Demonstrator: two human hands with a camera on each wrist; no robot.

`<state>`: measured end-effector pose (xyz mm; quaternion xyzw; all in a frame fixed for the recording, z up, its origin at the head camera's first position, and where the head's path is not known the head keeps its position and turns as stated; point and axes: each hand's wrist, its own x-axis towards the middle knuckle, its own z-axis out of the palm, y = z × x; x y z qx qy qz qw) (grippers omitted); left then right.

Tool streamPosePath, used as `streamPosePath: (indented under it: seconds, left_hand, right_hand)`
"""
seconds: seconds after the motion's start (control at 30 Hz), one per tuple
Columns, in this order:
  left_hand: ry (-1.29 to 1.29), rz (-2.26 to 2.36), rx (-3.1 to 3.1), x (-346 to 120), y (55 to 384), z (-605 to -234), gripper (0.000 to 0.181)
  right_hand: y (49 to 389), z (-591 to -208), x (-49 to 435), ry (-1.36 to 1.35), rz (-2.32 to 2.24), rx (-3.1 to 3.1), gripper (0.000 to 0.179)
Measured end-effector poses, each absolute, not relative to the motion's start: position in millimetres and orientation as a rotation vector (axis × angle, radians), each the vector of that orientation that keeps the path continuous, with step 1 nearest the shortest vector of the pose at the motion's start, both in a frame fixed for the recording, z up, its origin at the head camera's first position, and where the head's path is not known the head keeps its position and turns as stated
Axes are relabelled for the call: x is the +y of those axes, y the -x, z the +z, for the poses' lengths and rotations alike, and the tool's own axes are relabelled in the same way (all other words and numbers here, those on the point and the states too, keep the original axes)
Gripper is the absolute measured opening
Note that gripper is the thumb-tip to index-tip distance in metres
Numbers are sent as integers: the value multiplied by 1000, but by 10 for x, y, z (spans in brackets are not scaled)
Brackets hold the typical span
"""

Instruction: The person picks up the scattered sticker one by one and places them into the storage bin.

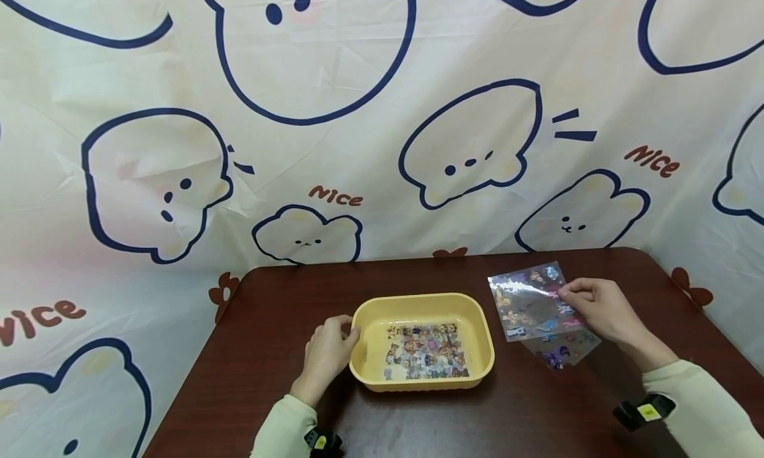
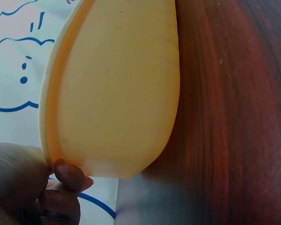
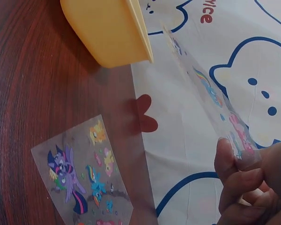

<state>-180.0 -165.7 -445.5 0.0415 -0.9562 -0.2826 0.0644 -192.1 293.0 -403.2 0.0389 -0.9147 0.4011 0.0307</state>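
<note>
My left hand (image 1: 327,353) grips the left rim of a yellow plastic tray (image 1: 488,352), thumb on one side of the wall and fingers on the other. A clear sticker sheet (image 1: 425,352) crowded with small cartoon figures lies flat on the tray's bottom. To the right of the tray, my right hand (image 1: 603,309) pinches the edge of another transparent sticker sheet (image 1: 528,302), raised above the table and printed with colourful ponies. Beneath it a further sticker sheet (image 3: 86,176) rests on the wood, showing a purple pony and several smaller ones; the head view shows it partly covered.
The dark brown wooden table (image 1: 418,425) carries the tray and sheets. Behind it and at both sides hangs a pale cloth (image 1: 370,153) with blue cartoon outlines. Dark bands with yellow labels sit on both wrists, over light sleeves (image 1: 698,392).
</note>
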Motion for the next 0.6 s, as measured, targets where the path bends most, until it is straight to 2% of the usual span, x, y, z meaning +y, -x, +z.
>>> streamPosePath:
  seconds: [0.6]
  left_hand:
    - [-133,-852,-2898,-1664,1798,-4448,30]
  right_hand:
    - [1896,-4030,2727,-223,1333,-2734,29]
